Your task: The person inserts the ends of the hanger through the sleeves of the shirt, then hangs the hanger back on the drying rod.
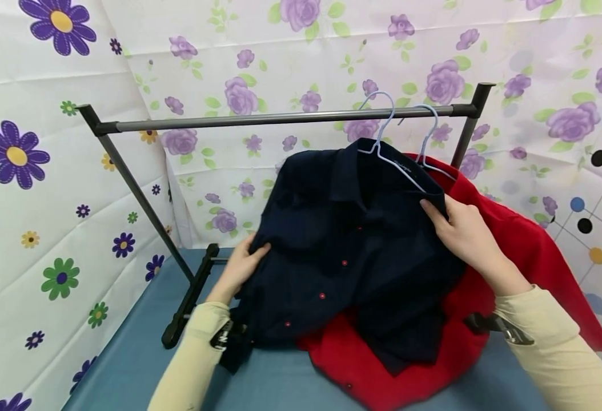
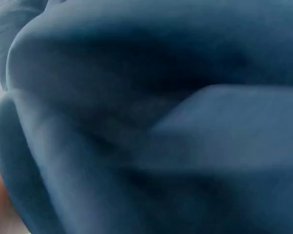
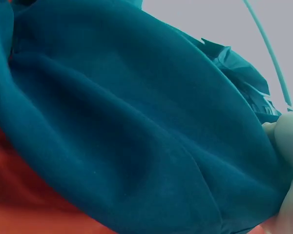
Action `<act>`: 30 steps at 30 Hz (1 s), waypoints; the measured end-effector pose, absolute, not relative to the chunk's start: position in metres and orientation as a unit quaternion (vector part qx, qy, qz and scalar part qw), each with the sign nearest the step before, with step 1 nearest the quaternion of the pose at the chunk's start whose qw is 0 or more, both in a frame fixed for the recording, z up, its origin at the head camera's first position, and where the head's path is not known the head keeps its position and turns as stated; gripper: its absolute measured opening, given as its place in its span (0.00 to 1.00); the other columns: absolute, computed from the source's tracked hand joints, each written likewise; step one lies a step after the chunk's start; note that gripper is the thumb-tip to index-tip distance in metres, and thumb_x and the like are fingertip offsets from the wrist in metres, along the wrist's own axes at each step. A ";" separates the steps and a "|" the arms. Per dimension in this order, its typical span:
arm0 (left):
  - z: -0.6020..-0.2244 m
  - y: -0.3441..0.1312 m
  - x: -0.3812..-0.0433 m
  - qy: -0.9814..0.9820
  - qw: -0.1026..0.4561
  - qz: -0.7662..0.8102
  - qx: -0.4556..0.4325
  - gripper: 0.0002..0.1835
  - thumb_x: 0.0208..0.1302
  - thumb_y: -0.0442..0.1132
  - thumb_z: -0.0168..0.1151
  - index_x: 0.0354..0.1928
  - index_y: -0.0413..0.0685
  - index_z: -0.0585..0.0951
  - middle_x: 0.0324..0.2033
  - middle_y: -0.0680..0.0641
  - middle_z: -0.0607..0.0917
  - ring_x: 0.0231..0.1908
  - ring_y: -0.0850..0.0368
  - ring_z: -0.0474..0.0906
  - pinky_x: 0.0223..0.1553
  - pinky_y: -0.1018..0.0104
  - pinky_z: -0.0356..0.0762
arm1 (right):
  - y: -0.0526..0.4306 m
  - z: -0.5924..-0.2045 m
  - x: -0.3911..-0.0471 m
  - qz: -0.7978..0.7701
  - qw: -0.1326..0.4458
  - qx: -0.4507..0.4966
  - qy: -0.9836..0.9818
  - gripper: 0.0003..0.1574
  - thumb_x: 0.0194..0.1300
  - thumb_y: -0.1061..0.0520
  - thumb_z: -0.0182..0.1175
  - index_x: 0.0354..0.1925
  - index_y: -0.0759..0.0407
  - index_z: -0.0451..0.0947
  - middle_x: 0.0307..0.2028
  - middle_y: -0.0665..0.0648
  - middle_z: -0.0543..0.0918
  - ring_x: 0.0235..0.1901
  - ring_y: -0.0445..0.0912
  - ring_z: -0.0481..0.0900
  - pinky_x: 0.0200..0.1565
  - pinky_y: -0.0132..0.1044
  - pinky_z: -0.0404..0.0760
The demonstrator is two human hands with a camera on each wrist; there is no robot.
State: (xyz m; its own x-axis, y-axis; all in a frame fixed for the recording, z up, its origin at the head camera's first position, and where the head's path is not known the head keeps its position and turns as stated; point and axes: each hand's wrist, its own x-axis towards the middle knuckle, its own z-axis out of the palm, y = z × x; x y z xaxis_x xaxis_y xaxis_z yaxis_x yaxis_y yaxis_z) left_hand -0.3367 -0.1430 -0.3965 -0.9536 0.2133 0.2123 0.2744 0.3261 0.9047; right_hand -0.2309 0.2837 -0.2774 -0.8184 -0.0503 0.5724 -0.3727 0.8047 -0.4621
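A dark navy button-up shirt (image 1: 306, 228) with small red buttons hangs askew from a light blue hanger (image 1: 386, 123), whose hook goes over the rack's bar. My left hand (image 1: 239, 268) grips the shirt's edge on the left side, thumb in front. At the right, my right hand (image 1: 468, 234) pinches the cloth near the collar and the hanger's arm. The navy cloth (image 2: 224, 126) fills most of the left wrist view, and that hand is mostly hidden there. In the right wrist view, fingers (image 3: 288, 141) hold the shirt (image 3: 136, 122) at the right edge.
Behind the navy shirt, a red shirt (image 1: 532, 240) hangs on a second light blue hanger (image 1: 428, 134). The dark metal rack (image 1: 260, 120) stands on a blue surface (image 1: 141, 342), its foot (image 1: 188, 302) at the left. Flower-patterned sheets (image 1: 219, 63) rise behind and beside it.
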 end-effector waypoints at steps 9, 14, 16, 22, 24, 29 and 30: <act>-0.436 -0.061 -0.365 -0.827 0.005 -0.543 -0.143 0.19 0.74 0.42 0.58 0.63 0.45 0.76 0.60 0.39 0.79 0.58 0.41 0.75 0.61 0.46 0.70 | 0.307 -0.291 -0.223 0.270 0.265 0.095 -0.921 0.23 0.79 0.46 0.51 0.57 0.62 0.77 0.35 0.72 0.85 0.37 0.66 0.81 0.42 0.62 0.75; -0.454 -0.035 -0.371 -0.839 -0.034 -0.523 -0.146 0.24 0.74 0.40 0.58 0.69 0.43 0.72 0.64 0.36 0.76 0.62 0.38 0.72 0.63 0.45 0.68 | 0.319 -0.297 -0.218 0.256 0.269 0.080 -0.925 0.21 0.79 0.47 0.51 0.58 0.60 0.76 0.31 0.71 0.84 0.34 0.67 0.81 0.39 0.62 0.74; -0.460 -0.029 -0.372 -0.848 -0.044 -0.509 -0.144 0.25 0.74 0.40 0.59 0.69 0.42 0.71 0.65 0.35 0.75 0.63 0.38 0.71 0.63 0.45 0.68 | 0.321 -0.298 -0.217 0.255 0.267 0.075 -0.926 0.22 0.79 0.46 0.51 0.59 0.59 0.75 0.31 0.71 0.84 0.35 0.68 0.81 0.39 0.63 0.74; -0.475 -0.028 -0.370 -0.876 -0.066 -0.456 -0.139 0.27 0.71 0.40 0.62 0.69 0.41 0.71 0.63 0.35 0.77 0.62 0.38 0.73 0.62 0.46 0.69 | 0.317 -0.299 -0.212 0.266 0.255 0.056 -0.928 0.26 0.76 0.40 0.53 0.54 0.60 0.78 0.21 0.60 0.81 0.36 0.66 0.81 0.41 0.61 0.75; -0.475 -0.031 -0.369 -0.883 -0.071 -0.443 -0.141 0.28 0.71 0.41 0.62 0.70 0.42 0.71 0.63 0.35 0.77 0.63 0.38 0.73 0.62 0.47 0.69 | 0.315 -0.300 -0.210 0.271 0.265 0.057 -0.924 0.26 0.75 0.39 0.55 0.53 0.59 0.78 0.18 0.56 0.78 0.35 0.64 0.82 0.41 0.59 0.76; -0.462 -0.044 -0.365 -0.898 -0.070 -0.407 -0.152 0.29 0.72 0.45 0.61 0.69 0.39 0.70 0.62 0.34 0.76 0.62 0.37 0.73 0.62 0.46 0.69 | 0.312 -0.301 -0.206 0.277 0.310 0.067 -0.907 0.22 0.72 0.42 0.60 0.53 0.57 0.79 0.16 0.53 0.76 0.26 0.58 0.80 0.35 0.50 0.75; -0.458 -0.046 -0.364 -0.902 -0.067 -0.396 -0.155 0.29 0.72 0.45 0.61 0.68 0.39 0.70 0.62 0.33 0.77 0.62 0.37 0.73 0.61 0.46 0.69 | 0.312 -0.302 -0.205 0.276 0.320 0.066 -0.904 0.21 0.72 0.43 0.61 0.52 0.56 0.78 0.17 0.54 0.77 0.24 0.57 0.79 0.33 0.48 0.74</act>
